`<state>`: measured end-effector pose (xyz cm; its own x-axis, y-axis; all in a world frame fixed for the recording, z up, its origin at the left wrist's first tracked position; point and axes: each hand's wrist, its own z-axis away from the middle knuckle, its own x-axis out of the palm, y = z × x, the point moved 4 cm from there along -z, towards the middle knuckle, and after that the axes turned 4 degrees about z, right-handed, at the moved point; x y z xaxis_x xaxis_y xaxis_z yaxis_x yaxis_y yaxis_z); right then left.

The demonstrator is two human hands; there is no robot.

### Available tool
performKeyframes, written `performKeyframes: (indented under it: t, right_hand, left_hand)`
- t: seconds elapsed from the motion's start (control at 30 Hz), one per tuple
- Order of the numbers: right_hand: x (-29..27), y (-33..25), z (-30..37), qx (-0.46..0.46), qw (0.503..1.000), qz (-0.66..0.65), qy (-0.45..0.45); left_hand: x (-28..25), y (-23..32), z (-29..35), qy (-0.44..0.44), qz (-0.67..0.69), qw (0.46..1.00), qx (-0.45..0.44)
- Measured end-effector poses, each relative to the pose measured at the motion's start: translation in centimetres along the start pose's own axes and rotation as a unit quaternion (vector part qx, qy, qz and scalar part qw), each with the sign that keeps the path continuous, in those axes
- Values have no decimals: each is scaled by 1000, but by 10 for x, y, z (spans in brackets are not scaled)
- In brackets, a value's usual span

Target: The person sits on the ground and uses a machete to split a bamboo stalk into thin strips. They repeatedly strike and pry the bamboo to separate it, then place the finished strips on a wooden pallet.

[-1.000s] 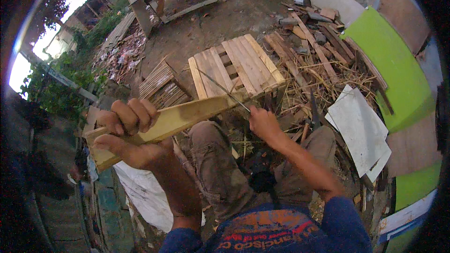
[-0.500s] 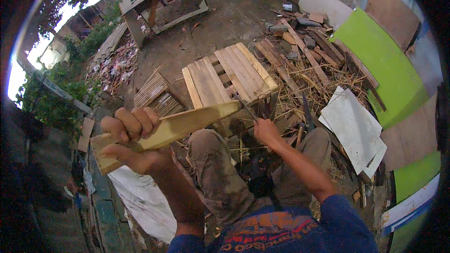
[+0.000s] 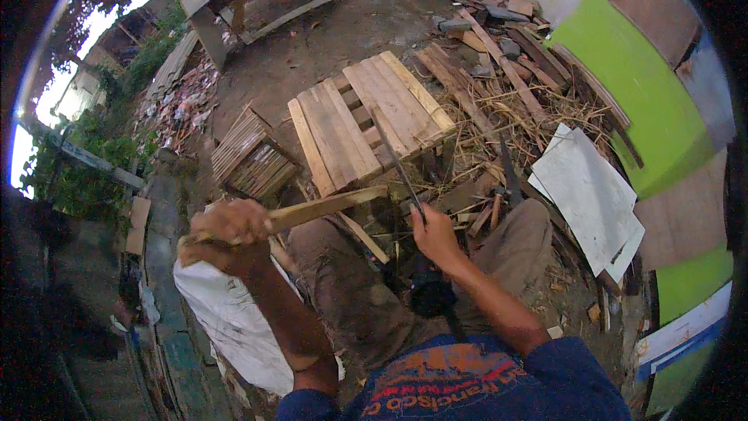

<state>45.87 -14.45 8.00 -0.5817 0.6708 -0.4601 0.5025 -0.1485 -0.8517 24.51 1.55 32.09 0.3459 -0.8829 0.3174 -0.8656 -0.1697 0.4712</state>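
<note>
Fingers of your left hand (image 3: 230,234) wrap round the left end of a wooden board (image 3: 331,206); the hand is blurred, so single fingertips cannot be told apart. Fingers of your right hand (image 3: 436,238) are curled into a fist on the near end of a long thin blade (image 3: 398,164), the handle being hidden in the grip.

Head view, the only one. Key relation: the board reaches rightward from your left fist, its long axis running left to right and rising slightly toward its free end. That free end lies up and to the left of your right hand, which is the nearer one to it. The blade slants up and leftward from your right fist, crossing the board's line just beyond the free end; blade and wood look just apart, though depth cannot be judged.

Surroundings: the slatted wooden counter (image 3: 389,101) stands beyond both hands, blade tip overlapping it in view. A pale wooden strip (image 3: 366,238) slants below the board. White sack (image 3: 226,320) under your left forearm; white sheets (image 3: 588,199) well to the right of your right hand.
</note>
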Motion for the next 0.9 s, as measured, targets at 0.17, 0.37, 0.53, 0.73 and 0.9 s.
performKeyframes:
  t: [0.17,0.37,0.53,0.73,0.9]
  right_hand:
    - [-15,39,24,46,998,13,32]
    - [-14,44,36,61,998,13,8]
    - [-7,47,43,114,992,-29,-46]
    - [-9,-32,1,-6,999,-21,-44]
    - [-3,-129,-37,-172,984,0,-41]
  left_hand:
    - [32,48,-46,11,29,999,17]
    - [31,88,-97,-7,-64,996,69]
    - [7,24,-94,69,-80,994,16]
    - [17,14,-97,109,-115,987,34]
    - [30,3,-102,124,-155,979,33]
